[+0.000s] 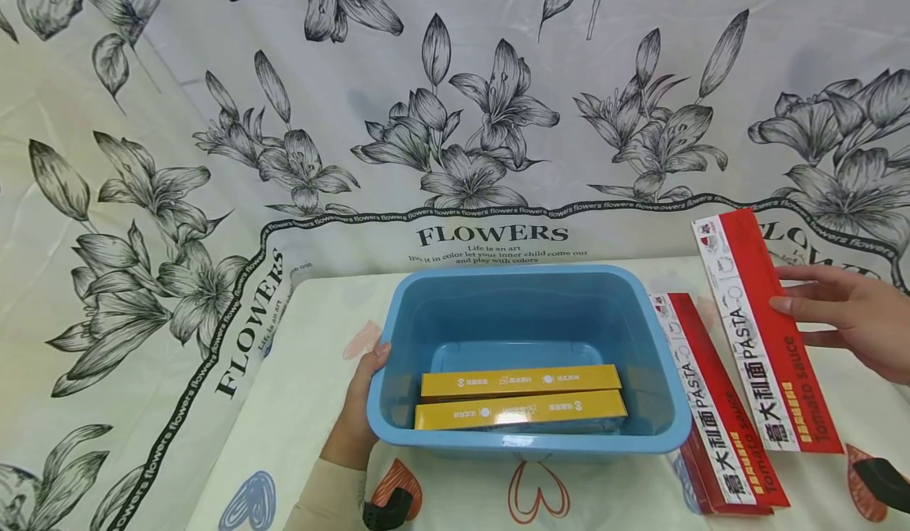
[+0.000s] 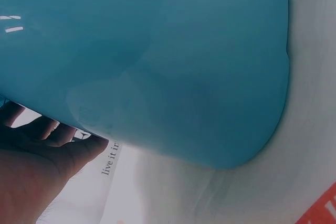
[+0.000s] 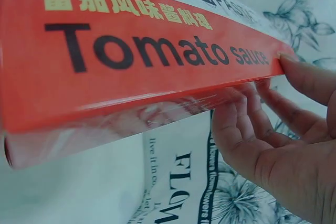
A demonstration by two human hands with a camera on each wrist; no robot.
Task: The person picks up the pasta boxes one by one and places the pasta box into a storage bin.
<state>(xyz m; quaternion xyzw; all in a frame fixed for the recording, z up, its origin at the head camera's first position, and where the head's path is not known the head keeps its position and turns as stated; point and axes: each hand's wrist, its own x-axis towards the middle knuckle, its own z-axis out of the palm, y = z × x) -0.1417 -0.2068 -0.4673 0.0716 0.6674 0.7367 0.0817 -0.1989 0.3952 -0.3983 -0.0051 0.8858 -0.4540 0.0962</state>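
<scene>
My right hand (image 1: 853, 314) pinches a red-and-white pasta box (image 1: 771, 333) by its right edge, thumb on the front. In the right wrist view the box is marked "Tomato sauce", and the fingers (image 3: 233, 121) reach behind and below it. To its left, more pasta boxes (image 1: 718, 420) of the same kind lie stacked beside a blue plastic tub (image 1: 529, 440). My left hand (image 1: 362, 397) grips the tub's left rim. Two yellow-sided boxes (image 1: 522, 411) lie side by side inside the tub, near its front wall.
A pale cloth with printed hearts (image 1: 538, 493) covers the table. Behind and to the left hangs a white floral sheet (image 1: 469, 120) with "FLOWERS" lettering. Dark devices (image 1: 881, 483) show near both wrists at the bottom of the head view.
</scene>
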